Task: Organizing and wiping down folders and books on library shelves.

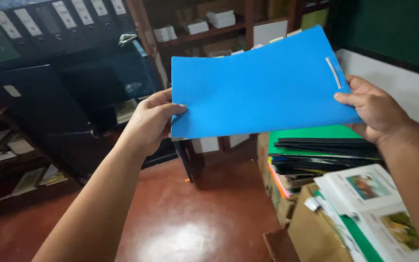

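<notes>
So I've got this blue folder [263,87] up in front of me with both hands, held out in the air above the red floor [185,218]. My left hand [149,123] is pinching its left edge, thumb on the front and fingers tucked behind. My right hand [377,111] has the right edge, thumb lying across the front just under the little white clip strip [333,73] near the top corner. The folder is tilted, right side higher, and it bows a bit in the middle.

Right below my right hand there's a stack of folders [316,155], green one on top with some black ones lying over it, all sitting on a cardboard box [311,228]. Nearer to me on that box are some white booklets [369,204] with colour photos on the covers.

Off to the left is a dark shelf with a row of black binders [49,22] up top and loose papers lower down. Behind the folder is a wooden shelf [209,29] with small white boxes.
</notes>
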